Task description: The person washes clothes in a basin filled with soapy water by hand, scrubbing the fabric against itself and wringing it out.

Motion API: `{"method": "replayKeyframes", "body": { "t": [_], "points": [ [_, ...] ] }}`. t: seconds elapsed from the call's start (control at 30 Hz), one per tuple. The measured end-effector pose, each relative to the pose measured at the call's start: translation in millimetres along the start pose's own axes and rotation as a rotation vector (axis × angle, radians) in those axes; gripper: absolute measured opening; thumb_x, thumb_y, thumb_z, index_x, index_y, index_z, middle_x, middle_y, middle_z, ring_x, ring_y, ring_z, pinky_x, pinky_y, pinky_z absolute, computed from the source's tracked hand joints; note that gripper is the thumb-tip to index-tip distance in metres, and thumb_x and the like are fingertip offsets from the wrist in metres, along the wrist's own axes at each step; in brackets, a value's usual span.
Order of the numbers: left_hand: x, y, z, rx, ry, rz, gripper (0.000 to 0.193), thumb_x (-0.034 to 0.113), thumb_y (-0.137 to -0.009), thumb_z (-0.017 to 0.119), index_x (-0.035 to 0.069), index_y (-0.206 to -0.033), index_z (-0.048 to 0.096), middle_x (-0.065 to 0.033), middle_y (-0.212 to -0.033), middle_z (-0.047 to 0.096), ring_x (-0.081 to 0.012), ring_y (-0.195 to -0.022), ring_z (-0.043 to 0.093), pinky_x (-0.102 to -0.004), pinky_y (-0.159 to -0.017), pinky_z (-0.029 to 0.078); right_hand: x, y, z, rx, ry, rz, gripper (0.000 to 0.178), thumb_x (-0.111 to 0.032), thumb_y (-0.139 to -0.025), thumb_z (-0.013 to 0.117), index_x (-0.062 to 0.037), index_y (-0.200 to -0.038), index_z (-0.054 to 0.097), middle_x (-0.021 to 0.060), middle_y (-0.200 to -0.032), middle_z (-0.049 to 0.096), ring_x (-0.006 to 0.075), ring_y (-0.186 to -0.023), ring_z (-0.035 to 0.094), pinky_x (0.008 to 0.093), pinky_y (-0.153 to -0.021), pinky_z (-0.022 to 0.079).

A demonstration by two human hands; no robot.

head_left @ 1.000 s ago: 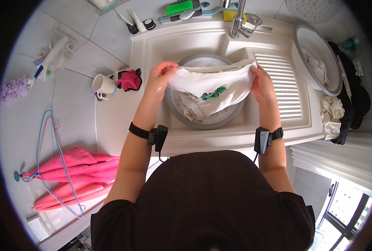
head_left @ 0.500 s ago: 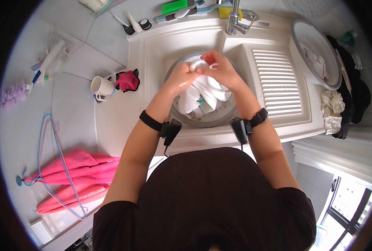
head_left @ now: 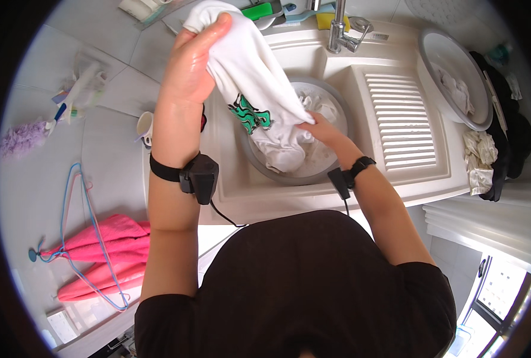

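Note:
A wet white garment (head_left: 241, 56) with a green and black print stretches slantwise between my hands. My left hand (head_left: 188, 68) grips its upper end, raised high at the left over the sink's far corner, with the thumb along the cloth. Lower down, my right hand (head_left: 325, 130) pinches the garment's right edge over a round grey basin (head_left: 298, 180). The garment's lower part hangs bunched into the basin. More white cloth (head_left: 319, 107) lies in the basin, in cloudy water. The basin stands in the white sink (head_left: 229, 185).
Right of the basin is a ribbed washboard (head_left: 399, 119), with a chrome tap (head_left: 336, 36) behind. A second grey basin (head_left: 486, 113) holding white cloth stands far right, near cream cloth (head_left: 479, 156) and black fabric (head_left: 514, 140). A mug (head_left: 145, 125) and pink towels (head_left: 113, 238) are at left.
The garment was bunched between both hands over the basin. My left hand has lifted one end up and left, spreading it out and showing the print; my right hand moved slightly down and right.

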State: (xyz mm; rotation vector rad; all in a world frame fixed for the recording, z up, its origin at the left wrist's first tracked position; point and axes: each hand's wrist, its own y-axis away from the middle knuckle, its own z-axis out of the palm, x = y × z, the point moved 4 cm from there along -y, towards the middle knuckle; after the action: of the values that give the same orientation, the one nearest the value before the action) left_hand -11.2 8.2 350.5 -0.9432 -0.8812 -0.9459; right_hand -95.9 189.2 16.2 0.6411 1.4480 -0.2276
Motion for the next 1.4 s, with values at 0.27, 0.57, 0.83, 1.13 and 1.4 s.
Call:
{"method": "replayKeyframes", "body": {
  "t": [0.27,0.57,0.83,1.13,1.4],
  "points": [
    [-20.8,10.0,-46.5,0.164,0.169,-0.058,0.025,0.018,-0.091,0.055,0.000,-0.110,0.055,-0.0105,-0.104,0.062,-0.0221,-0.097,0.061,-0.0365,-0.088,0.048,-103.0,51.2,-7.9,0.113,-0.754,-0.015,0.036,-0.026,-0.094,0.045,-0.0044,-0.122,0.049,0.0074,-0.109,0.060,0.0170,-0.094,0.061,0.0312,-0.072,0.052],
    [-66.3,3.3,-54.4,0.394,0.440,-0.142,0.023,0.017,-0.091,0.053,0.000,-0.107,0.055,-0.0109,-0.106,0.062,-0.0243,-0.100,0.059,-0.0398,-0.092,0.046,-153.1,58.9,-28.0,0.141,-0.933,-0.067,0.031,-0.020,-0.095,0.040,-0.0023,-0.117,0.050,0.0111,-0.115,0.058,0.0216,-0.105,0.058,0.0360,-0.091,0.047],
    [-226.4,39.0,-119.3,0.774,0.543,-0.413,0.021,0.008,-0.088,0.043,-0.001,-0.106,0.050,-0.0163,-0.108,0.058,-0.0295,-0.098,0.058,-0.0443,-0.088,0.047,-41.1,32.9,-14.0,0.453,-0.981,0.291,0.034,-0.001,-0.089,0.040,-0.0047,-0.122,0.050,0.0105,-0.117,0.056,0.0230,-0.104,0.057,0.0376,-0.093,0.045],
    [-275.4,111.1,-102.6,-0.353,-1.665,-0.393,0.068,0.034,-0.071,0.069,0.005,-0.126,0.042,-0.0216,-0.140,0.031,-0.0399,-0.128,0.034,-0.0535,-0.093,0.040,-35.4,18.6,-8.9,0.263,1.067,0.107,0.069,-0.023,-0.074,0.068,-0.0226,-0.137,0.040,0.0091,-0.142,0.035,0.0366,-0.116,0.048,0.0513,-0.096,0.040],
    [-304.1,121.9,-98.7,-0.760,-1.599,-0.270,0.107,0.041,-0.061,0.079,0.002,-0.140,0.019,-0.0244,-0.144,0.021,-0.0449,-0.131,0.024,-0.0552,-0.103,0.027,4.0,-8.1,28.0,0.000,1.178,0.157,0.094,-0.047,-0.067,0.075,-0.0297,-0.143,0.022,0.0059,-0.146,0.028,0.0365,-0.119,0.046,0.0572,-0.092,0.040]
  ]
}}
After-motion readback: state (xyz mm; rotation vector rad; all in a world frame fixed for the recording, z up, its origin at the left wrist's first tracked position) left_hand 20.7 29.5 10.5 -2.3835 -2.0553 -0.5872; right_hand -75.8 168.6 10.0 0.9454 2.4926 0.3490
